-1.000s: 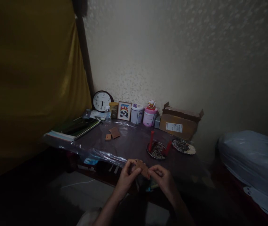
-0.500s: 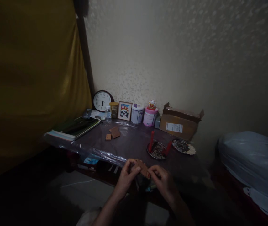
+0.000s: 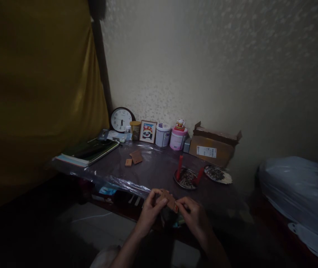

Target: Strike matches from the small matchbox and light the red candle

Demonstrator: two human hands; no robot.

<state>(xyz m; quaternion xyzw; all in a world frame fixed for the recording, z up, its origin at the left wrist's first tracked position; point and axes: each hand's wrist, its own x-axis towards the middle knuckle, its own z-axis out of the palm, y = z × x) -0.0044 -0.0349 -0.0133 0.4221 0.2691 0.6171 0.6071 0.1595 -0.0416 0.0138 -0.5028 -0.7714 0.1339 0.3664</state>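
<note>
My left hand (image 3: 151, 211) and my right hand (image 3: 192, 215) are both closed on a small flat brown piece (image 3: 169, 199), held between them just in front of the near edge of a dark table (image 3: 156, 169) covered in clear plastic. The left fingers pinch its left end, the right fingers its right end. Two similar brown pieces (image 3: 133, 158) lie on the table farther back to the left. The room is dim and fine detail of the held piece is hard to make out.
On the table: a round dish with red-handled tools (image 3: 187, 178), a second dish (image 3: 217, 174), a cardboard box (image 3: 214, 147), two jars (image 3: 170, 137), a framed panda picture (image 3: 147, 131), a clock (image 3: 121, 119), books (image 3: 87, 152). A yellow curtain (image 3: 33, 93) hangs left; a white bundle (image 3: 295, 190) lies right.
The hands have barely shifted; the fingers work slightly on the brown piece, which stays held between both hands.
</note>
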